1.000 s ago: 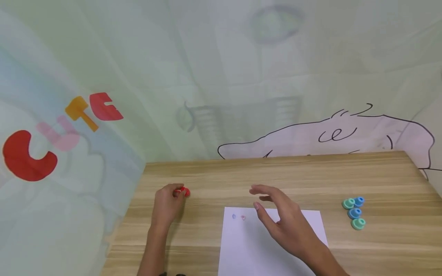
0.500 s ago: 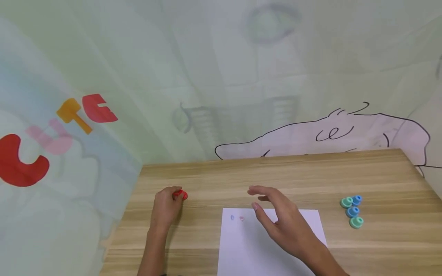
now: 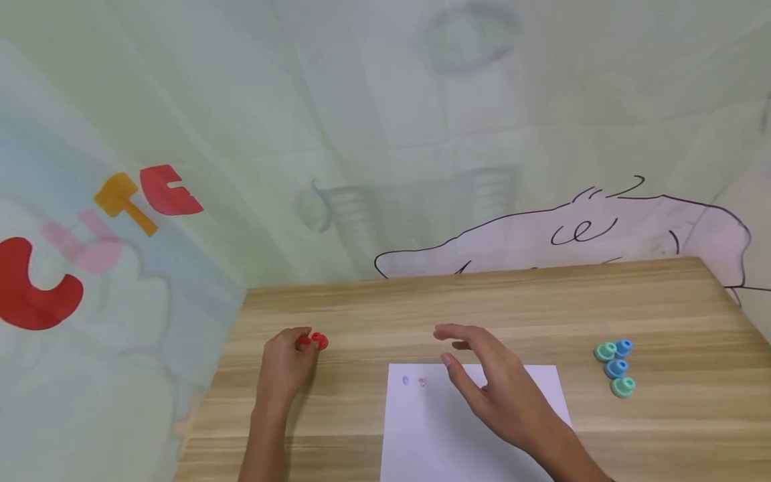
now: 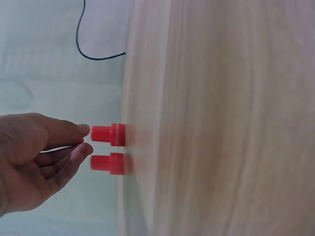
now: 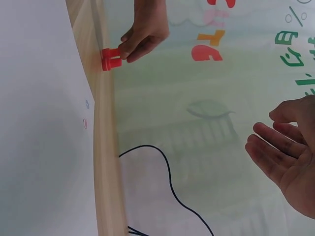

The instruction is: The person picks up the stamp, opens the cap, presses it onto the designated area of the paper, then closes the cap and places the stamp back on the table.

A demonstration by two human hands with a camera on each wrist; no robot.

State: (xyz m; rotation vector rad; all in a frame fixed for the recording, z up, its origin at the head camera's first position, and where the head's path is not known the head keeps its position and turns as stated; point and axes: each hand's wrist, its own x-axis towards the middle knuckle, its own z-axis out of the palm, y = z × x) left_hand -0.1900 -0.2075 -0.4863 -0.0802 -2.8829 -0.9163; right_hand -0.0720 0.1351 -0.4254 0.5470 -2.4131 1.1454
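Observation:
Two small red stamps (image 4: 109, 133) with wide round bases stand upright side by side at the table's left, one partly behind fingers in the head view. My left hand (image 3: 286, 365) is right at them. In the left wrist view its fingertips (image 4: 84, 130) and thumb are parted at the stamps' narrow tops, not curled round either. My right hand (image 3: 496, 385) hovers over the white sheet of paper (image 3: 415, 442), fingers loosely bent, thumb apart, holding nothing. Near the paper's top left corner are a small blue mark (image 3: 405, 380) and a small red mark (image 3: 422, 381).
Several blue and green stamps, including a green one (image 3: 623, 386) and a blue one (image 3: 616, 368), stand clustered on the right of the wooden table (image 3: 482, 301). A printed cloth backdrop (image 3: 391, 134) rises behind the table and along its left side.
My left hand has eased its pinch on the red stamps and drawn slightly left, so more of them shows. My right hand holds its pose. The head view has shifted a little.

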